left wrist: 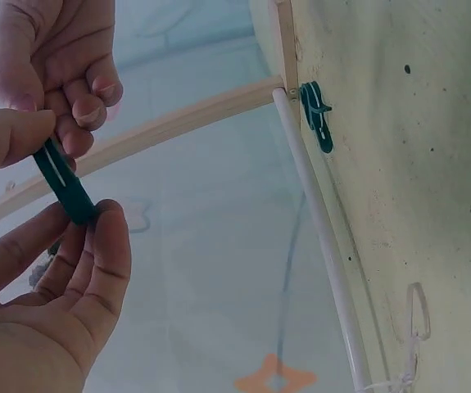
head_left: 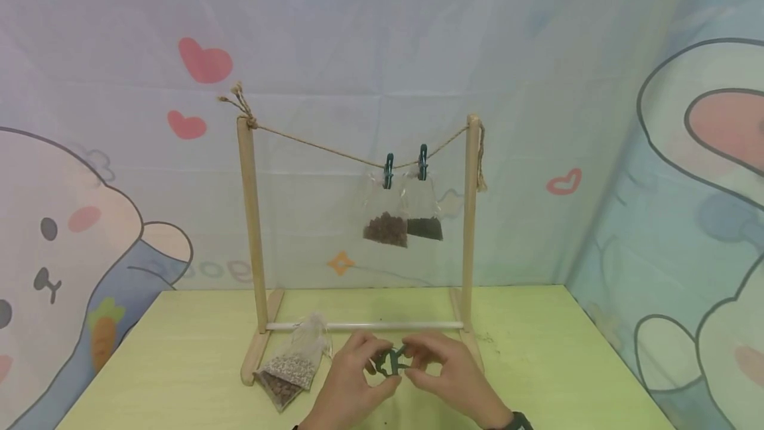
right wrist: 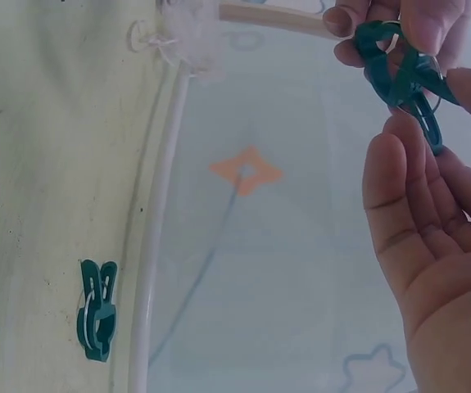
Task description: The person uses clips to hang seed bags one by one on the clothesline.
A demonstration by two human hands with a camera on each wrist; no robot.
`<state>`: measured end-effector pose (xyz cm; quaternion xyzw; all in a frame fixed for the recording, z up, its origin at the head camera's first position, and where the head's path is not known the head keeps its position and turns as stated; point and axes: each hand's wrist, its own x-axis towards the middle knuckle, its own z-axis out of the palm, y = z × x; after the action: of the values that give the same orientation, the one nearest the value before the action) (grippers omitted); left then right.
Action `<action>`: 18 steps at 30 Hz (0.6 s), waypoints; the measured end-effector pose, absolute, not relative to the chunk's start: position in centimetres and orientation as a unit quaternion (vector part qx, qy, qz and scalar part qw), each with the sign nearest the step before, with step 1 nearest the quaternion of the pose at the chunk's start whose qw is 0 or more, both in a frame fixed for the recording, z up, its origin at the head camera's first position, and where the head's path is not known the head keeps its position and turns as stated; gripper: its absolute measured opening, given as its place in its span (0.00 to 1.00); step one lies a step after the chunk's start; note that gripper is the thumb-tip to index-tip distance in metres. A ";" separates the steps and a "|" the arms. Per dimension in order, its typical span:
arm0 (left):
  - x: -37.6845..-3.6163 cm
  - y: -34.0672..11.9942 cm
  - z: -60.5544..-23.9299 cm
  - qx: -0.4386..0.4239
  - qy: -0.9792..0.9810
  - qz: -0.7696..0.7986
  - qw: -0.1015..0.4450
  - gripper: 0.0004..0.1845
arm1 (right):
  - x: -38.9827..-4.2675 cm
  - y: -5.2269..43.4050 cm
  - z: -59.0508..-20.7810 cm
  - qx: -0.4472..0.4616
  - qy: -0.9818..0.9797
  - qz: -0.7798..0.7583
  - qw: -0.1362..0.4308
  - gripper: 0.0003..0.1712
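Note:
Low over the table, in front of the wooden stand, my left hand (head_left: 357,377) and right hand (head_left: 447,371) hold one dark green plastic clothespin (head_left: 394,361) between them. The left wrist view shows the clothespin (left wrist: 63,182) edge-on, with the left fingers pinching its lower end and the right fingers at the other end. In the right wrist view its handles and wire spring show among the fingertips. A second green clothespin (right wrist: 97,315) lies on the table beside the stand's white rod (right wrist: 155,221); in the head view it is hidden.
Two sheer bags, one with reddish-brown lumps (head_left: 386,227) and one with dark grains (head_left: 425,227), hang by green clothespins from a rope (head_left: 316,144) between two wooden posts (head_left: 253,217). Left of my hands, a bag of pale seeds (head_left: 295,367) overlaps a bag of brown pieces (head_left: 280,390).

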<state>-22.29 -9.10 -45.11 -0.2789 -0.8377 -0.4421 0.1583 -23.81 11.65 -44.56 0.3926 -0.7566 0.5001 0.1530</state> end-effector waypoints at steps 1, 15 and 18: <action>-22.3 -9.2 -45.1 -0.279 -0.838 -0.441 0.159 0.19 | -23.8 11.7 -44.6 0.392 -0.758 0.496 0.161 0.20; -24.7 -14.4 -44.9 -0.043 -0.911 -0.286 0.295 0.19 | -24.3 12.8 -44.4 0.337 -0.788 0.441 0.267 0.17; -25.8 -15.6 -46.0 -0.034 -0.916 -0.253 0.309 0.20 | -24.4 13.0 -44.5 0.326 -0.796 0.439 0.260 0.16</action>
<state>-25.82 -15.61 -46.00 -0.0338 -0.9164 -0.2525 0.3088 -24.38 13.04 -44.46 0.3259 -0.7959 0.4389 0.2601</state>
